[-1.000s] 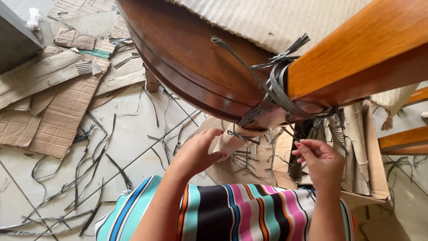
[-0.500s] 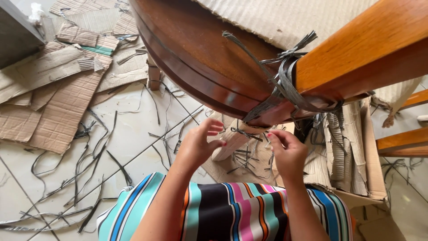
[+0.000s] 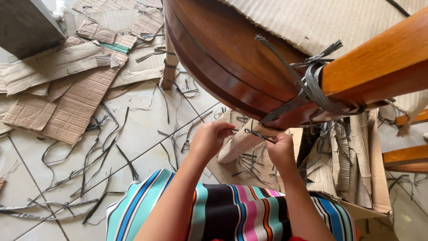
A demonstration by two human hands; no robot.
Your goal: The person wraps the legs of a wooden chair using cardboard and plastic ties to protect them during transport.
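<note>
My left hand [image 3: 208, 139] and my right hand [image 3: 281, 149] meet just under the rim of a dark brown round wooden chair seat [image 3: 223, 58]. Between their fingertips runs a thin dark grey strap [image 3: 256, 134], pinched at both ends and crossing a cardboard-wrapped chair leg [image 3: 238, 143]. Higher up, more grey strapping [image 3: 314, 87] is knotted around an orange-brown wooden leg [image 3: 379, 62] where it joins the seat. Corrugated cardboard [image 3: 294, 22] covers the seat above.
Torn cardboard pieces [image 3: 67, 89] and many cut grey strap offcuts [image 3: 98, 151] litter the tiled floor [image 3: 142, 134]. A grey box corner [image 3: 26, 27] stands at upper left. Folded cardboard [image 3: 352, 156] and other wooden rails [image 3: 405, 158] lie at right. A striped cloth [image 3: 232, 209] covers my lap.
Both hands have moved up and closer together under the seat rim. The right hand has come left and now pinches the strap with the left hand.
</note>
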